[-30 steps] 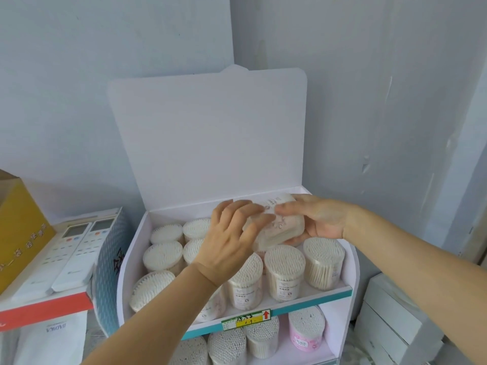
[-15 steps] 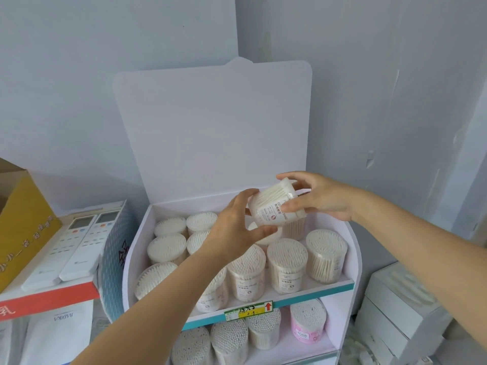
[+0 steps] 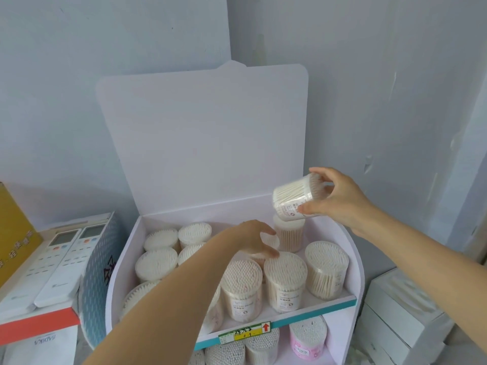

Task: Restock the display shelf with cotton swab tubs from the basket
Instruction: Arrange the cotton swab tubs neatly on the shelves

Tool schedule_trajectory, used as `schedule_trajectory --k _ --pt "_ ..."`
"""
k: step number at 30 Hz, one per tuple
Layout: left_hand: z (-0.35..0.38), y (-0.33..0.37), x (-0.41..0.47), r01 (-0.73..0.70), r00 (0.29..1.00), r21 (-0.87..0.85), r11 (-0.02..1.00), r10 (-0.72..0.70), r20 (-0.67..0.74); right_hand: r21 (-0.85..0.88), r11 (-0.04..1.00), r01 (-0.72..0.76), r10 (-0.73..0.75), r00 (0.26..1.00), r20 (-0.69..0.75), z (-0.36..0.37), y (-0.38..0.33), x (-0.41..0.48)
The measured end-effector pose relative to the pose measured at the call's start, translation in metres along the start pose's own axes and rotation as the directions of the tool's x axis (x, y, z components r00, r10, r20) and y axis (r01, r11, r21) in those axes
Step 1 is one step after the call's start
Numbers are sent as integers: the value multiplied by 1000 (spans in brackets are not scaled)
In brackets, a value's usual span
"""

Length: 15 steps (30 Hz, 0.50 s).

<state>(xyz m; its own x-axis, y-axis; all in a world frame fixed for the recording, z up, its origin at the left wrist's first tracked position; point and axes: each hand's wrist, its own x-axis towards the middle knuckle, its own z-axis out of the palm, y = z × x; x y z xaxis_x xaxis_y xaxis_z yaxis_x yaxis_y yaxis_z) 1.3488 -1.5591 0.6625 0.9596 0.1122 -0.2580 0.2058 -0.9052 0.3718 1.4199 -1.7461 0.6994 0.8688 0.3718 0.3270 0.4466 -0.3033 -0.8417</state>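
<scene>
The left forearm (image 3: pixel 168 293) covers much of the front-row tubs (image 3: pixel 137 296) beneath it. The tub (image 3: pixel 272 239) under the left grip (image 3: pixel 257 241) is mostly hidden; whether its fingers (image 3: pixel 263 229) clasp it is unclear. Below that grip, the lower-shelf tubs (image 3: pixel 261 349) are cut by the bottom edge.

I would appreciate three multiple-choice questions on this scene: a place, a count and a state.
1. The pink round tub of cotton swabs stands on: A) the top tier B) the lower tier C) the floor.
2. White plastic remote controls at left: A) two B) one C) four.
3. The clear round tub of cotton swabs in the right hand is: A) upright B) set down C) tipped sideways.
B, it sits below the teal shelf edge; A, two lie side by side; C, the grip holds it tilted aloft.
</scene>
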Motion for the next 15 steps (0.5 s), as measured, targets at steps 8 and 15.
schedule_trajectory --k 8,15 --pt "-3 15 17 84 995 8 996 -85 45 13 1000 -20 20 1000 12 1 7 0" --pt "-29 -3 11 201 945 -496 845 -300 -129 17 1000 0 0 1000 -23 -7 6 4"
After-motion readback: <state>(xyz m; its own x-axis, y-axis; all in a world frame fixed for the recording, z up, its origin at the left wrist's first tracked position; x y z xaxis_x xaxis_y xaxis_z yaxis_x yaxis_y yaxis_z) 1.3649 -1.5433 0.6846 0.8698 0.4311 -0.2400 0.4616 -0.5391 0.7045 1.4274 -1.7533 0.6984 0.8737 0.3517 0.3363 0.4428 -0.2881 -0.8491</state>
